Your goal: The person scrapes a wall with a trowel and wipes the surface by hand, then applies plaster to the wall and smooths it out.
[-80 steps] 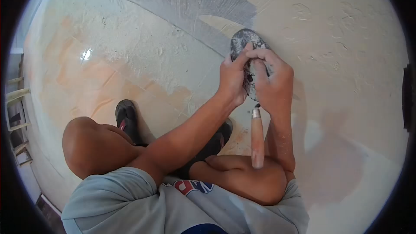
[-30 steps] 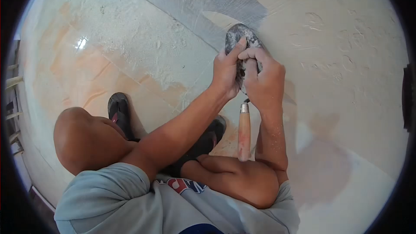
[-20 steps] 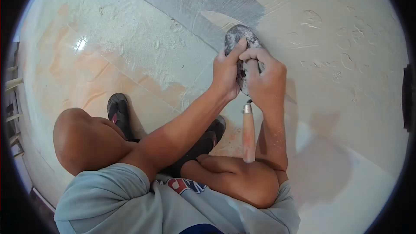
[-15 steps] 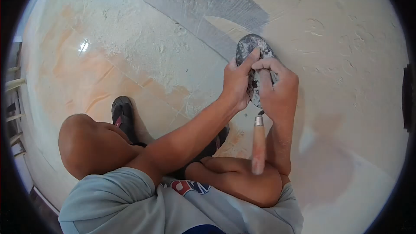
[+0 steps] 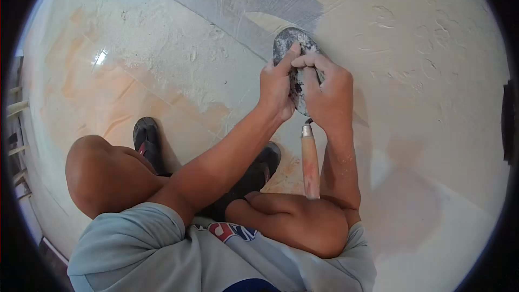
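A round-ended trowel (image 5: 295, 87) with a dark blade smeared in white lies between my two hands. Its wooden handle (image 5: 310, 165) points back toward my lap. My left hand (image 5: 275, 86) is closed along the blade's left side, its thumb laid up the face. From the right, my right hand (image 5: 331, 89) bends over the blade, with thumb and fingers pressed on its face. Pale dust coats the fingertips. The hands cover part of the blade, and its underside is hidden.
Beyond the blade, a grey streaked patch (image 5: 238, 0) borders the pale dusty floor (image 5: 411, 97). Orange-tinted smears and white residue mark the left side. My shoes (image 5: 148, 139) are close in front of me. Slatted pieces (image 5: 19, 108) stand at the far left edge.
The trowel and both hands sit a little further left and higher in view. The floor has shifted the same way, so my head has moved too. Both hands keep their hold.
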### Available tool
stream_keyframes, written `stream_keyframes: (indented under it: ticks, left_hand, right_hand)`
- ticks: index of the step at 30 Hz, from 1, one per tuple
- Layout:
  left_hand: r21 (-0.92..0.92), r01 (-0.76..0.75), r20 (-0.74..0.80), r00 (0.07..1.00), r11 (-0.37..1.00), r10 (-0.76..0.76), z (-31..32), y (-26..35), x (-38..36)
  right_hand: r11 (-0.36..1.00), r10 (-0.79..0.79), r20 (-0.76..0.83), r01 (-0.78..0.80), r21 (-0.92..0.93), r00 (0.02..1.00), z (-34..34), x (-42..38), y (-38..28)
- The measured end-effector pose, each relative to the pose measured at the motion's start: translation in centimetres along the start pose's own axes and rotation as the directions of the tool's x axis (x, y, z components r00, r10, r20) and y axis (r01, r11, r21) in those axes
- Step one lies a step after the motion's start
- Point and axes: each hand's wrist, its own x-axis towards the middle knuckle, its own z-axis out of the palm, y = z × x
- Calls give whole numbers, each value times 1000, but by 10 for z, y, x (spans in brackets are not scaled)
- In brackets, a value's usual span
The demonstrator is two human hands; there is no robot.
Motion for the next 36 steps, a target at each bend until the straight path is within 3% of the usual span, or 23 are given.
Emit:
stream_keyframes:
  ticks: [4, 8, 9, 11, 14, 15, 17, 21, 23, 25, 26, 30, 31, 34, 36]
  left_hand:
    - [68, 4, -131, 991, 998, 4, 28, -3, -19]
    - [11, -39, -101, 994, 999, 40, 10, -4, -4]
    - [-39, 34, -34, 999, 999, -35, 7, 6, -5]
    - [-27, 45, -20, 999, 999, -46, 4, 1, -1]
    - [-54, 73, 8, 997, 996, -73, 12, -3, -3]
    - [-58, 60, -32, 998, 997, -62, 18, -3, -6]
    - [-40, 22, -91, 996, 999, -26, 26, -4, -9]
    - [-78, -21, -79, 997, 997, 14, 30, -5, -15]
    - [-98, -5, -116, 993, 995, -6, 37, -7, -20]
    - [-109, 10, -120, 993, 994, -23, 38, -4, -19]
    - [-98, -7, -105, 994, 995, -3, 35, -4, -16]
    - [-68, -4, 4, 1000, 998, 4, 13, 8, 0]
    - [-62, -3, 42, 999, 998, 5, 14, 8, -3]
    - [-117, 54, -126, 990, 992, -68, 33, -1, -19]
    - [-121, 51, -96, 993, 991, -63, 30, 3, -15]
  right_hand:
    - [999, 28, -71, -25, 40, 997, -11, -10, -10]
    - [1000, 7, -62, -8, -22, 998, -1, -3, -9]
    - [999, 15, -65, -17, -29, 998, 2, -2, -8]
    - [999, 0, -39, -2, -38, 999, -2, -7, 0]
    - [992, 19, -245, 12, 122, 969, -8, -21, -2]
    - [993, 13, -243, 17, 119, 970, -11, -25, -4]
    - [992, 129, -197, -128, 16, 972, -19, -28, -9]
    - [992, -35, -160, 16, -123, 987, -25, -26, -1]
    - [997, 18, -152, -30, -74, 988, -30, -28, -11]
    - [974, 148, -24, -149, -172, 989, -37, -26, -9]
    - [980, 2, -54, -13, -197, 999, -32, -21, -11]
    - [958, 52, -47, -63, -278, 998, -12, -11, -9]
    - [958, 49, -46, -60, -280, 998, -16, -13, -11]
    - [986, 103, -40, -107, -125, 994, -31, -24, -15]
    - [978, 127, -37, -131, -161, 991, -27, -21, -21]
